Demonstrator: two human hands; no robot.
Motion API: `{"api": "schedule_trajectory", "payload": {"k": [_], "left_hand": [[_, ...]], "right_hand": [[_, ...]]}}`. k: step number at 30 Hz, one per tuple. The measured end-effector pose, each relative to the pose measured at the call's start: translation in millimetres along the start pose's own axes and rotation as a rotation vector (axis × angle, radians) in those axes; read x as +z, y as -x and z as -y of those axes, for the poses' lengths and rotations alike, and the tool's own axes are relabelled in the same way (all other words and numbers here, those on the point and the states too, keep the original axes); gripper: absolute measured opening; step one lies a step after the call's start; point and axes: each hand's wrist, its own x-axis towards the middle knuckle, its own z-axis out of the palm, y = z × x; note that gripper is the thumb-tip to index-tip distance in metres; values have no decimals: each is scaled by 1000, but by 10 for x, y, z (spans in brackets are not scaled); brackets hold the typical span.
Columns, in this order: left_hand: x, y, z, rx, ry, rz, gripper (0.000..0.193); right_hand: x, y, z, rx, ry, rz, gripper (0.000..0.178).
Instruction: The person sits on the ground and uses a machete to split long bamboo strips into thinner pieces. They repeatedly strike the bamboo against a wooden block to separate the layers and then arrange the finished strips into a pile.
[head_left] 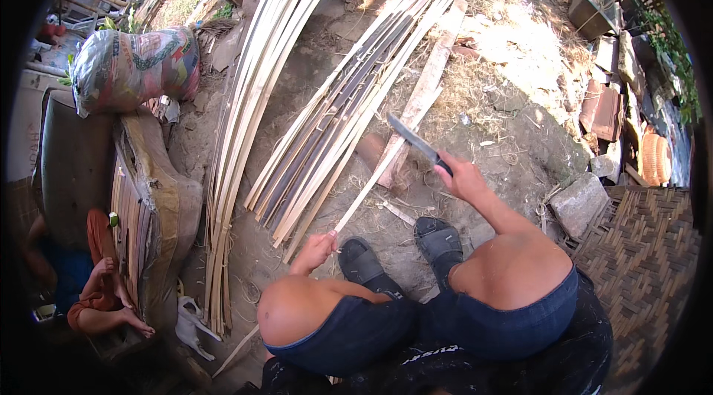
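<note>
My left hand (316, 252) is closed round the near end of a thin pale bamboo strip (365, 193). The strip slants away from me to the upper right and crosses a wooden board (427, 90) lying on the ground. In my right hand (466, 178) is a knife with a dark handle; its long blade (413, 138) points to the upper left, over the strip and board. I cannot tell whether the blade touches the strip. Between my hands are my feet in dark slide sandals (438, 240).
Long bamboo strips lie in two bundles, one pale (249, 98) and one mixed dark and light (349, 105). At left are a stuffed sack (137, 70), a seated person (104, 276) and a white cat (194, 328). A stone block (579, 207) and woven mat (646, 269) are at right.
</note>
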Motion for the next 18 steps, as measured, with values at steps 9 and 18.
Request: {"api": "schedule_trajectory", "payload": {"k": [9, 18], "left_hand": [[-13, 27, -31, 193, -31, -138, 39], [-161, 328, 213, 49, 81, -123, 41]], "right_hand": [[7, 44, -47, -39, 74, 105, 39], [-306, -252, -615, 126, 78, -120, 42]]}}
